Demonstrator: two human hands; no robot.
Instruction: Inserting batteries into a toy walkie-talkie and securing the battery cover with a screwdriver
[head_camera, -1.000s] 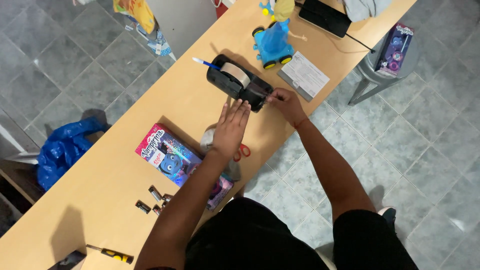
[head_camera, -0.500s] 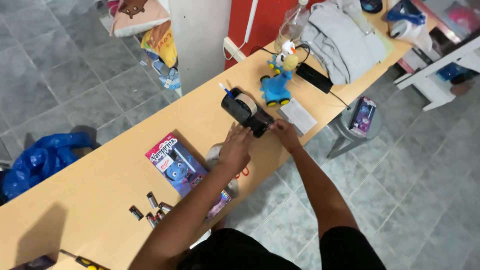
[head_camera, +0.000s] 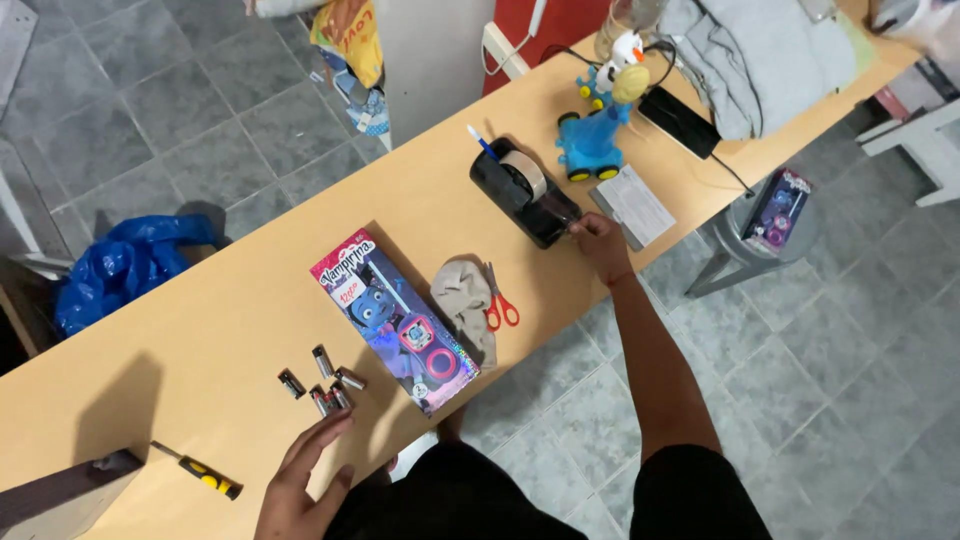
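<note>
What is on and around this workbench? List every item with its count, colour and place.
batteries: about five, dark with silver ends, near front edge by the left hand
toy box: one, pink and blue, bench middle
screwdriver: one, black and yellow, front left
cloth: one, beige, right of the toy box
scissors: one pair, red handles, beside the cloth
tape dispenser: one, black, at the right hand
toy vehicle: one, blue, behind the dispenser
paper slip: one, white, right of the dispenser
plastic bag: one, blue, on floor
left hand: open, fingertips by the batteries
right hand: on the dispenser's end
</note>
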